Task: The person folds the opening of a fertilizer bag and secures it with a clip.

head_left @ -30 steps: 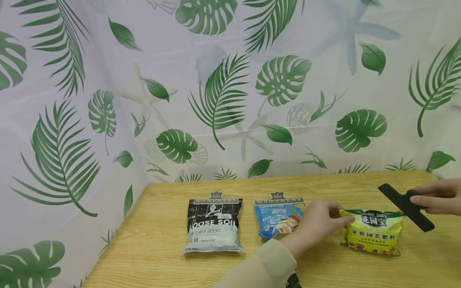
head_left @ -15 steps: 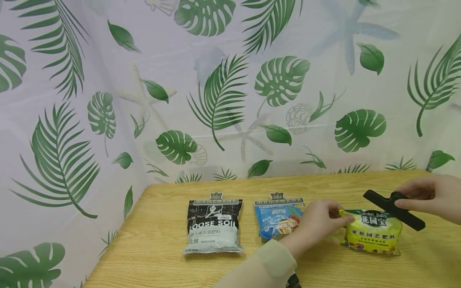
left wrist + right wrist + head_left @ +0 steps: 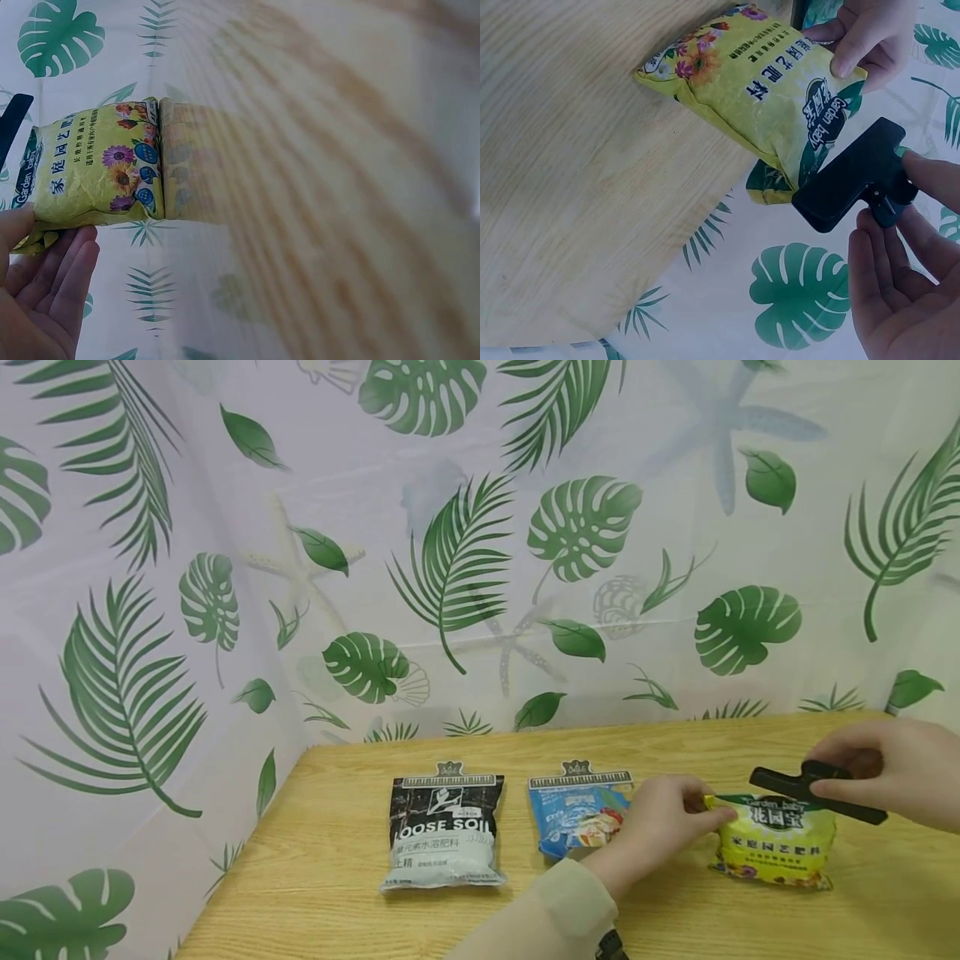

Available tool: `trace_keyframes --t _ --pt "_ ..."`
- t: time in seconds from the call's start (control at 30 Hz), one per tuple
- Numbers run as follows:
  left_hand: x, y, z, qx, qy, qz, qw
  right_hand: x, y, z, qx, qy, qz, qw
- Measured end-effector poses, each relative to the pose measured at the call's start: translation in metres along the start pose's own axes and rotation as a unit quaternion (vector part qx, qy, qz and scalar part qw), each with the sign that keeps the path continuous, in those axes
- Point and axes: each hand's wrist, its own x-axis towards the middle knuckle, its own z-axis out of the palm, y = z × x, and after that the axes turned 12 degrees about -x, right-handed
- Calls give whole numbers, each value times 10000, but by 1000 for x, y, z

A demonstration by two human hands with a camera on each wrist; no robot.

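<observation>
My left hand pinches the upper left corner of a yellow fertilizer bag that sits on the table. In the left wrist view the thumb lies over that corner of the bag. My right hand holds a black bag clip by its handles, thumb on one side and fingers on the other. The clip's long bar lies slantwise at the bag's top edge. From the right wrist view, the clip is close to the green top; whether the edge is between its bars I cannot tell.
A black and white bag marked Loose Soil lies to the left with a clip along its top. Beside it is a blue bag with a similar clip, partly behind my left hand. Leaf-printed cloth rises behind the wooden table.
My right hand has brought the black clip leftward to the top edge of the yellow bag, and the clip has turned nearer to level. The left hand keeps its hold on the corner.
</observation>
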Motion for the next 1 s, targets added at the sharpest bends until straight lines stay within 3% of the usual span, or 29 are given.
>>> trace_keyframes --t 0.4,0.7,1.0 --pt "0 0 0 -60 -19 -6 10000 1 -10 2 -673 158 -589 9959" --pt "1 0 -1 -179 6 -79 9998 1 -9 9 -1377 427 -956 9849" --pt "1 -1 0 -199 -34 -62 9998 -4 -20 6 -1459 542 -1202 9805"
